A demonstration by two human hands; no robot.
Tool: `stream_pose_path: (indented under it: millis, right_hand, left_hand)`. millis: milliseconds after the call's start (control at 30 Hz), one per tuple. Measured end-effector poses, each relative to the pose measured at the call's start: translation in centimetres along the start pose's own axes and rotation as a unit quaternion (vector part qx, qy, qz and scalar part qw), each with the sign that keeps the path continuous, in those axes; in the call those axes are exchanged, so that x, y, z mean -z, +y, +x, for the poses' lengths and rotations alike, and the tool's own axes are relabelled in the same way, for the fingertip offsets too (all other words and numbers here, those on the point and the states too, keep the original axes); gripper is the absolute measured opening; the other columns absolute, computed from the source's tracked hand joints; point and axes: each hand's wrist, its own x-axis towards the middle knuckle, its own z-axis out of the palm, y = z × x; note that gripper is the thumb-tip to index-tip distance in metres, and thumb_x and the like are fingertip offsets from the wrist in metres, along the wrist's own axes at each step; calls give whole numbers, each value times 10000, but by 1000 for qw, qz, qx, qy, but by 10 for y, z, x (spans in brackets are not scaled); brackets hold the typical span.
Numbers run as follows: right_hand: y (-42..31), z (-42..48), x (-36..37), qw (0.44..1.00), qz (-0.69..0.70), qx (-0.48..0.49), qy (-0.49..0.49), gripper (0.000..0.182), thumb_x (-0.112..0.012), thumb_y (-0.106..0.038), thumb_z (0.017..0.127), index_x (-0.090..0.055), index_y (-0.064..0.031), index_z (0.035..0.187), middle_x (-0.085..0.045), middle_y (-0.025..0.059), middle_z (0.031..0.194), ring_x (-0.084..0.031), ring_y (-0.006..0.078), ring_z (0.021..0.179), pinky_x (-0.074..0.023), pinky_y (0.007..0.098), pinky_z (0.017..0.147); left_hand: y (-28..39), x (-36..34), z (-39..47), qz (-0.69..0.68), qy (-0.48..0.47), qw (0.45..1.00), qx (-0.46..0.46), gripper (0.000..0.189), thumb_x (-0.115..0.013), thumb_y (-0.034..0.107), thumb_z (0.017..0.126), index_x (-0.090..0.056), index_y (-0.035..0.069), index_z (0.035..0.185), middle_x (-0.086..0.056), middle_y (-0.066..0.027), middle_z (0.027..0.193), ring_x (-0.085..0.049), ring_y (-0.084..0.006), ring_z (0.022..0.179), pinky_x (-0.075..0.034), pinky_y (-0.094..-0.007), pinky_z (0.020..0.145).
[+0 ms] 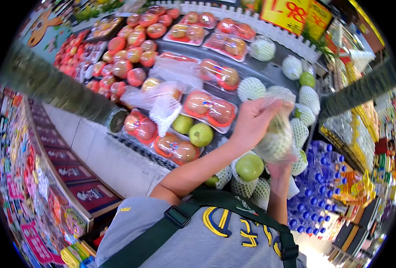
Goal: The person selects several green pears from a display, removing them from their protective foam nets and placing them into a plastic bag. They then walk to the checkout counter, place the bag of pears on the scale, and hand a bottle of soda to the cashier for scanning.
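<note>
A thin clear plastic bag [271, 134] hangs in front of me over the fruit display, with a pale green fruit in a white foam net [276, 147] inside it. My left hand [253, 119] pinches the bag's gathered upper part. Beneath it, my right hand [281, 167] holds the bag's lower end, its fingers partly hidden by the plastic. Just below lies a bare round green fruit [249, 166] on top of net-wrapped ones. Left of my hands, a tray of red-netted fruit [211, 109] sits beside two bare green fruits [201, 134].
Crumpled plastic bags [157, 93] lie over the middle of the display. Loose fruits in red nets [122, 68] are heaped at the back left. A white picket fence [286, 42] edges the back. Blue-capped bottles [313, 194] stand at the right, a packed shelf [43, 181] at the left.
</note>
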Motion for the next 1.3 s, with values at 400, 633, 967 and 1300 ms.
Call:
stream_pose_path:
  millis: [400,633,967,1300]
  right_hand:
    - [12,1,-41,990,85,-1,-116,793,-671,-472,760,-351,-59,1358,-449,124,1343,-463,300,1209,-413,488,983]
    - [2,9,-47,986,134,13,-94,802,-709,-451,734,-355,-73,1347,-480,126,1304,-512,257,1163,-462,456,929]
    - [-14,11,21,964,218,22,-149,1060,-696,-654,610,-233,-145,1417,-296,136,1424,-338,421,1260,-484,586,835]
    - [-29,11,-1,976,34,133,-168,1043,-784,-514,590,-292,-58,1388,-305,146,1430,-317,283,1318,-266,425,1089]
  left_hand:
    - [56,30,32,185,121,930,-293,218,-452,120,945,-625,-13,947,-639,-43,828,-550,-71,599,-446,-200,553]
    - [88,67,31,373,232,776,-453,320,-444,235,962,-588,-50,978,-615,-96,780,-584,-147,690,-460,-245,616]
    - [126,255,114,761,300,558,-139,334,-553,291,885,-622,-32,933,-648,-139,942,-613,-320,821,-472,-414,732]
    - [-58,20,-18,-58,-260,961,72,1148,-820,161,529,-137,31,1443,-249,-99,1462,-301,-203,1316,-317,-341,1049]
